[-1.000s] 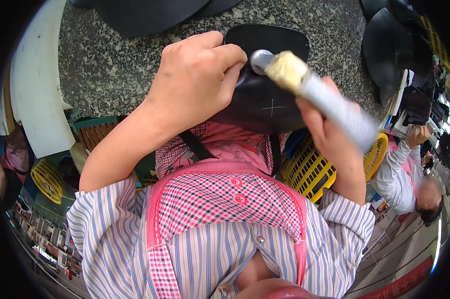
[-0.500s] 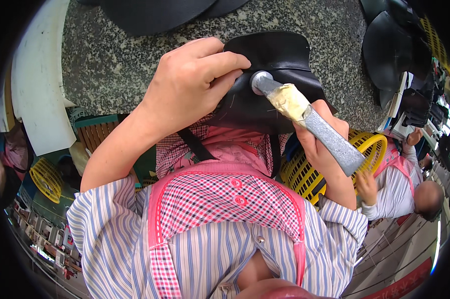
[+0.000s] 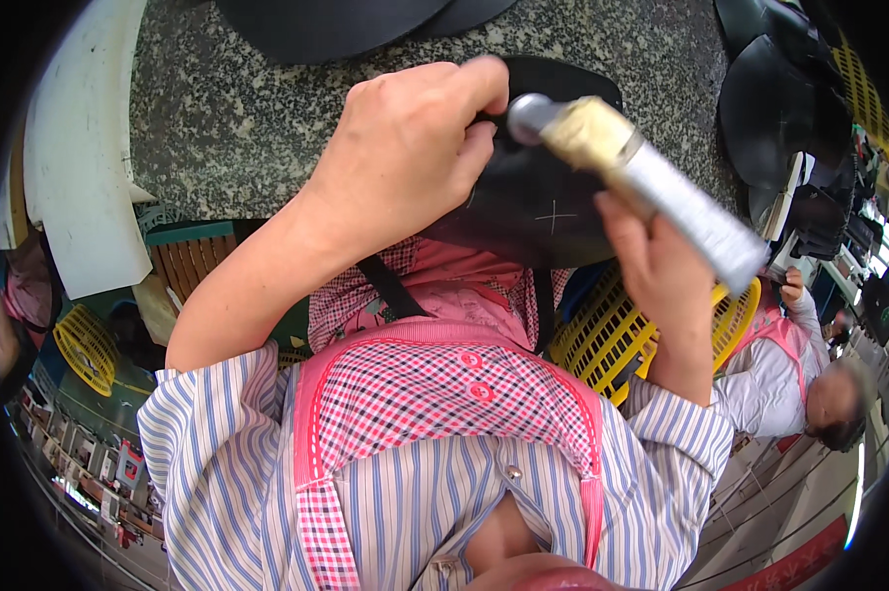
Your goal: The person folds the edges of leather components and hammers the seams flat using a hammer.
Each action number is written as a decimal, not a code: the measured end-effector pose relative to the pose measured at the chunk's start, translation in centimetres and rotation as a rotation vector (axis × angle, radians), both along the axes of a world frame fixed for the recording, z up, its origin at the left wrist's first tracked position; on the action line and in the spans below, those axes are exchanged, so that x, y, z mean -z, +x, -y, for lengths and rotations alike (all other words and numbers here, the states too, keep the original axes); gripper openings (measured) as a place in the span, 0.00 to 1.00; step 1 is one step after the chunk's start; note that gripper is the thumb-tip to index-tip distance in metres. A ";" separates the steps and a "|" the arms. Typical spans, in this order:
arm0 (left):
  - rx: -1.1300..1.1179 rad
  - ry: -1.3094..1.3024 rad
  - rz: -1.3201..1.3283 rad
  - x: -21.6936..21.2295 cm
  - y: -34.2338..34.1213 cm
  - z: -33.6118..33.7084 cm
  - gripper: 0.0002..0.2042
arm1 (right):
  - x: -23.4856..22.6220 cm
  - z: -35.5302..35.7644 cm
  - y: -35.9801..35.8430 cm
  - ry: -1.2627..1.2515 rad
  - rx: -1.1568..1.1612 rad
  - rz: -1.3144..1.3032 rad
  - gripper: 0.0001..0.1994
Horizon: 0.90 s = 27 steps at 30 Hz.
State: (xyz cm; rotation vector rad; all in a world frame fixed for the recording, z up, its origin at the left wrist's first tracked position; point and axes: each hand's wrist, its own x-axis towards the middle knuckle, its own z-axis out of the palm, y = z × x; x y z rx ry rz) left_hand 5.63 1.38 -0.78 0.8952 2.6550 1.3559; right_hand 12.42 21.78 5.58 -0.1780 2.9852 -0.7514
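Fingers of the left hand curl shut on a black leather piece — right hand grips a silver glue tube, nozzle touching the leather.

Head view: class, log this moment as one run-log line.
left hand: grips black piece | right hand: holds hammer, head on piece | surface: granite table

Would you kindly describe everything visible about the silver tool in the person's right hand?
The silver tool is a long cylindrical rod, metallic-looking, with a yellowish crusted band near its rounded grey tip. It slants from lower right up to upper left. The right hand grips its shaft from below; the tip meets the black piece beside the fingers of the left hand.
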 end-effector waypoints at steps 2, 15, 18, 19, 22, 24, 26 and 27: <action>-0.017 0.015 0.052 -0.2 0.1 0.0 0.07 | -0.7 0.7 -0.4 0.055 0.125 -0.020 0.11; -0.059 0.131 -0.065 0.6 0.8 1.0 0.10 | 1.7 -0.6 1.8 -0.008 0.024 0.186 0.05; -0.054 0.090 -0.038 0.3 0.5 0.9 0.10 | 1.5 -0.5 1.6 -0.015 0.000 0.154 0.05; -0.055 0.050 -0.015 0.1 0.3 0.8 0.09 | 1.4 -0.5 1.5 -0.020 -0.010 0.136 0.05; -0.042 -0.002 0.048 0.0 0.0 0.9 0.08 | -0.3 -0.1 0.4 0.022 0.020 0.172 0.06; -0.042 -0.001 0.065 -0.1 -0.1 0.8 0.07 | -0.9 0.8 0.8 -0.192 0.272 0.101 0.08; -0.045 -0.003 0.081 -0.2 -0.2 0.7 0.07 | 0.4 0.4 1.0 -0.201 0.113 -0.041 0.08; -0.042 -0.011 0.078 -0.2 -0.3 0.6 0.07 | 0.2 0.2 0.8 -0.076 0.031 0.031 0.08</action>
